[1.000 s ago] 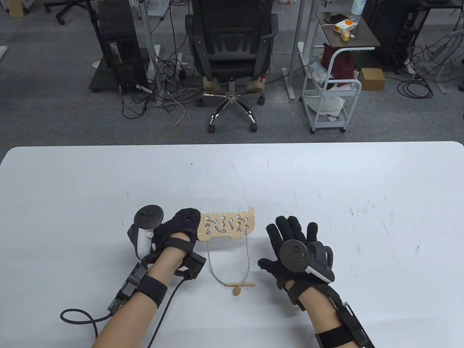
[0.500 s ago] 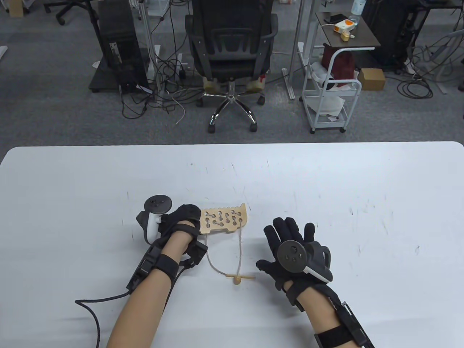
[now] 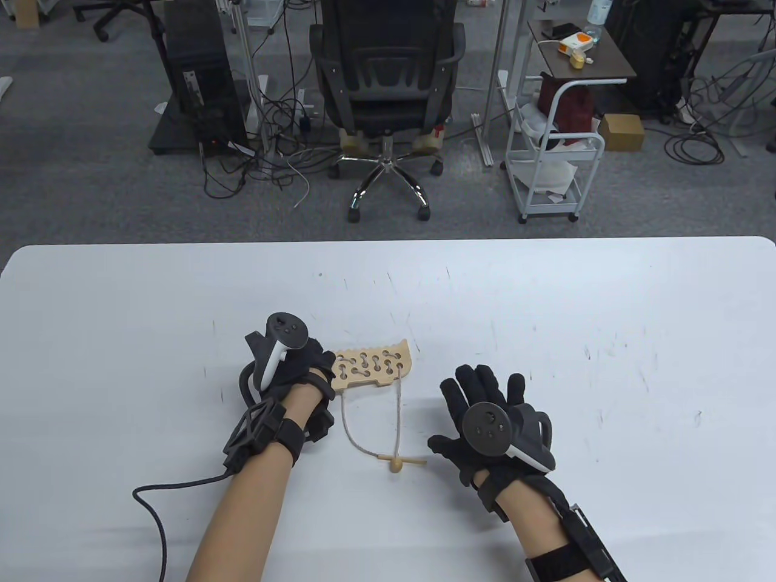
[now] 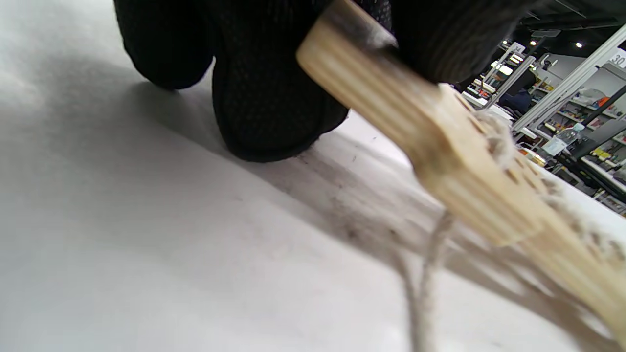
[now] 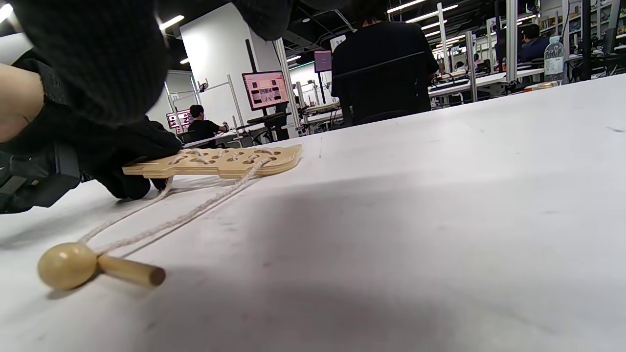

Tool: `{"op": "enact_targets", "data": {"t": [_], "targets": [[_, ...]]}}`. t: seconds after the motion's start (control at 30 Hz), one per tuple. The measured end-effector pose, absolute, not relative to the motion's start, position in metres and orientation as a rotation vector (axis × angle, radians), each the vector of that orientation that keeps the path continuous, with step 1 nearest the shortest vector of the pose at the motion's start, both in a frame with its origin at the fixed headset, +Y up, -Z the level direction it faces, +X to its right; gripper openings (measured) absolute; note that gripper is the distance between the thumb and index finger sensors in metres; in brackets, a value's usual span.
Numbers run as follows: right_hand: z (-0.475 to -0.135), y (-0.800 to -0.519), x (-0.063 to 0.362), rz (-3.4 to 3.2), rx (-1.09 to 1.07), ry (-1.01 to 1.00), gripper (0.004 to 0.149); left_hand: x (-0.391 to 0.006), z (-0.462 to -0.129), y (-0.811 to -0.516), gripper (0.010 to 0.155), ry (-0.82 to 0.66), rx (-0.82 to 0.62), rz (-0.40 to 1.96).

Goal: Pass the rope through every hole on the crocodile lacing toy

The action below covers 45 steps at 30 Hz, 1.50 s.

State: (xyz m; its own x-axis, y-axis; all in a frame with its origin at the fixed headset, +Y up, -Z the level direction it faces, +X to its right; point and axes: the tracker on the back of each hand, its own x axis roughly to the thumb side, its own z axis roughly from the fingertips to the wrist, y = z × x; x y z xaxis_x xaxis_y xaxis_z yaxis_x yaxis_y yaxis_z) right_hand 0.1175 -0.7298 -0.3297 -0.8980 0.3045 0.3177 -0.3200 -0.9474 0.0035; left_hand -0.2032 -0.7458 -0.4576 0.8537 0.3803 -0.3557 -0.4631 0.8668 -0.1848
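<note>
In gloved fingers (image 4: 274, 98): flat plywood crocodile (image 3: 376, 365), laced.

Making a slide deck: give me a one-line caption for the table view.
Left hand holds the laced wooden crocodile; rope trails to a wooden bead; right hand open.

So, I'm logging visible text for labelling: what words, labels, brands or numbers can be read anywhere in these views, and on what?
"30": partial number on a white post at the right edge of the left wrist view.
Monitor screen: pink content, too blurred to read.
Small sign behind the seated person: digits too blurred to read.
Bottle label: too small to read.
Crocodile lacing toy, left hand, right hand: no text.
</note>
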Motion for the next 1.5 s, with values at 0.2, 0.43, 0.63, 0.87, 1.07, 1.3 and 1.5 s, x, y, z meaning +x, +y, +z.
{"op": "enact_targets", "data": {"t": [0.2, 0.43, 0.63, 0.87, 1.07, 1.3, 1.5], "targets": [[-0.330, -0.730, 0.118, 2.782, 0.455, -0.077, 0.089, -0.193, -0.455, -0.740, 0.060, 0.301, -0.181, 0.282], [-0.330, -0.729, 0.119, 2.783, 0.442, -0.082, 0.089, -0.186, -0.445, -0.725, 0.071, 0.204, -0.078, 0.128], [-0.330, -0.728, 0.123, 2.781, 0.420, -0.090, 0.089, -0.188, -0.420, -0.702, 0.073, 0.086, -0.036, 0.205], [-0.328, -0.726, 0.129, 2.762, 0.396, -0.110, 0.087, -0.211, -0.379, -0.673, 0.075, 0.024, 0.023, 0.265], [-0.326, -0.723, 0.133, 2.761, 0.376, -0.135, 0.088, -0.237, -0.350, -0.663, 0.078, -0.005, 0.044, 0.256], [-0.326, -0.722, 0.139, 2.759, 0.343, -0.140, 0.087, -0.262, -0.327, -0.673, 0.082, -0.032, -0.014, 0.261], [-0.326, -0.722, 0.143, 2.764, 0.315, -0.138, 0.088, -0.274, -0.315, -0.689, 0.081, -0.022, 0.010, 0.336]]}}
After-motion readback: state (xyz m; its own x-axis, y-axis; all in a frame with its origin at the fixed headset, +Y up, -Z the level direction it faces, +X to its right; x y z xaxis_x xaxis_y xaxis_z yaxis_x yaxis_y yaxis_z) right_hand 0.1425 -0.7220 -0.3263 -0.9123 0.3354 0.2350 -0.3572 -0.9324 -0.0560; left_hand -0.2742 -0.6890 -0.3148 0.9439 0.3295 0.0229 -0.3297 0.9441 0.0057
